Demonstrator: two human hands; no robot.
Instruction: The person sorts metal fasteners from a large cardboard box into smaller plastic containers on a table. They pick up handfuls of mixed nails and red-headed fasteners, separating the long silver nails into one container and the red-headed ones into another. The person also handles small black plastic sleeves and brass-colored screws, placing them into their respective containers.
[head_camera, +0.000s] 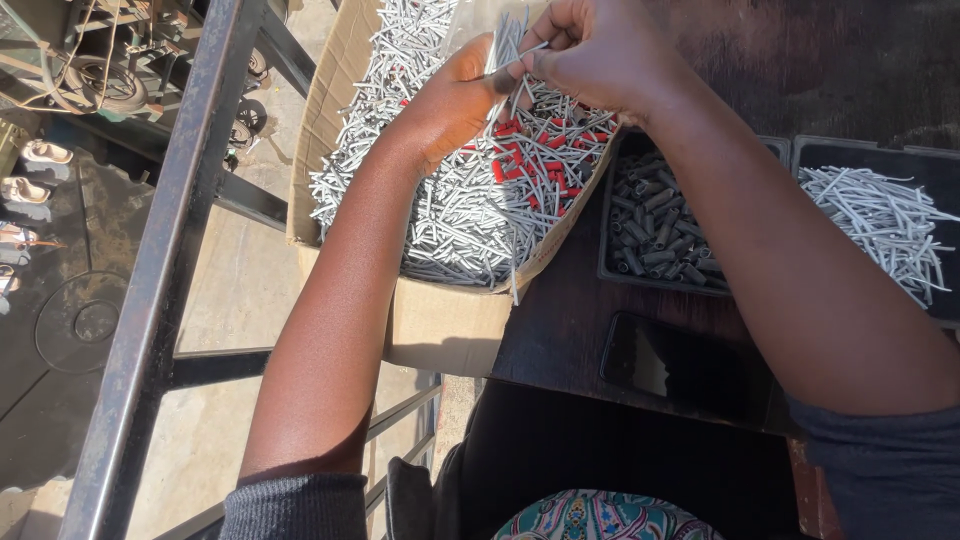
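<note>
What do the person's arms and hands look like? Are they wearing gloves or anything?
No gloves. Both hands are bare: the left hand and the right hand show no rings or watch that I can see. The forearms are bare too. Dark grey knitted sleeves are pushed up high, the left sleeve ribbed at its cuff, the right sleeve looking smoother.

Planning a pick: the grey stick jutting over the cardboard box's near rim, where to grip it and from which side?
Grip the free lower end of the overhanging grey stick, coming from the table side. That end sticks out past the cardboard box rim, so it is probably clear of the pile.
</note>
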